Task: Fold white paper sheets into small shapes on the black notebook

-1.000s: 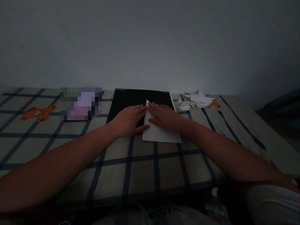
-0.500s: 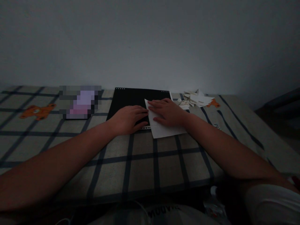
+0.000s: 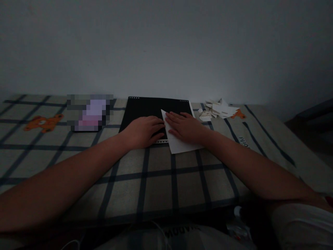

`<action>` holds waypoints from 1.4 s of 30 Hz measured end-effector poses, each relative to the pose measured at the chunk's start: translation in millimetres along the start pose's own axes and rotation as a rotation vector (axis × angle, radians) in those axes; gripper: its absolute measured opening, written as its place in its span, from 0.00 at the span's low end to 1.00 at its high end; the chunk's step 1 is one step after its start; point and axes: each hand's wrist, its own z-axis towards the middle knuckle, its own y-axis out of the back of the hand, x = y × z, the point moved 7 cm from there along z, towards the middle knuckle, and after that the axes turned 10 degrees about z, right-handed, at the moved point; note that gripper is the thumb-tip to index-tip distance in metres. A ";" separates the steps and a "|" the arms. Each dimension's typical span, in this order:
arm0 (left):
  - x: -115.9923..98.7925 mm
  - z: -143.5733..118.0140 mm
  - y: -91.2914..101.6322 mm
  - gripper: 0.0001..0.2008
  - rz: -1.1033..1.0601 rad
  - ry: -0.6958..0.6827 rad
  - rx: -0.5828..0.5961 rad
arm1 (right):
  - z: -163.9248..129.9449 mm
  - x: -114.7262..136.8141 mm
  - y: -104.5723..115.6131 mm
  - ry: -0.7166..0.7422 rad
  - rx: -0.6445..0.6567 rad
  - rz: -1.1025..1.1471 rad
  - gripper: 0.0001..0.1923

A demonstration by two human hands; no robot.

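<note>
Your right hand [image 3: 186, 126] lies flat, fingers spread and pressing on a white paper [image 3: 179, 144], which sits partly on the black board [image 3: 145, 107] and partly on the checked cloth [image 3: 156, 180], with one corner pointing away from you beside your fingertips. Your left hand [image 3: 143, 131] rests palm down on the board just beside the paper's left edge, fingers loosely extended and gripping nothing. Judging by its slanted edge, the paper looks folded at least once; whether the crease is finished is hidden under your palm, so I judge the folding only partly done. Counted: one paper under your hand, one board, one pile of pale paper pieces [image 3: 217, 110] near the wall to the right, too jumbled to count singly, two orange bear prints [image 3: 43, 123] on the cloth, and one blurred-out object [image 3: 90, 113] to the left.
</note>
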 end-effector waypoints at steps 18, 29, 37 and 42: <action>-1.4 1.1 4.1 0.21 0.055 0.004 0.003 | 0.9 5.6 18.3 0.083 -0.061 -0.117 0.22; -0.7 0.2 2.7 0.20 0.065 0.001 0.016 | -5.6 8.4 -4.2 0.000 -0.015 0.042 0.45; -1.6 -0.9 7.1 0.19 0.104 -0.007 -0.044 | -5.9 1.2 -1.6 0.066 0.026 0.078 0.48; -0.4 0.2 1.4 0.21 0.084 -0.013 -0.002 | -7.4 1.0 5.3 0.071 0.019 0.021 0.45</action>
